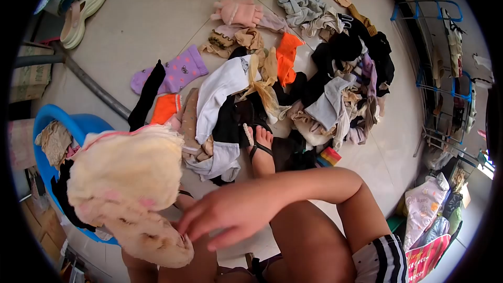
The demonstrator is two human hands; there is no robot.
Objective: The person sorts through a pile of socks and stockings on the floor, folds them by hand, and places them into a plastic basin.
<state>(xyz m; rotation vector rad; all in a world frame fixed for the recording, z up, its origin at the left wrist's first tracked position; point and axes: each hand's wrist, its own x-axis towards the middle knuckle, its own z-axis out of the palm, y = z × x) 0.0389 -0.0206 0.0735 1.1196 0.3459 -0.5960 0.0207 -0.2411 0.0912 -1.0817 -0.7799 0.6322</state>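
the furry cream sock (126,167), lower left in the frame, could slip onto the floor (141,26) or into the blue basin (97,121) if it is only loosely held. it looks thick and soft, with pink patches and a pink-edged top. the right hand (230,209) has its fingers half curled at its lower end; whether they pinch it, i cannot tell. the left hand is hidden.

Approx. count on the floor (162,21): 1 purple patterned sock (181,69), 2 orange pcs. (288,57), 1 rainbow-striped pc. (329,157) & 1 pink toed pc. (238,13). Also 1 fluffy cream pc. (126,170), 1 blue tub (91,121) & 1 pale clog (86,13). Black, white, grey & beige pcs. overlap too much for an exact no.
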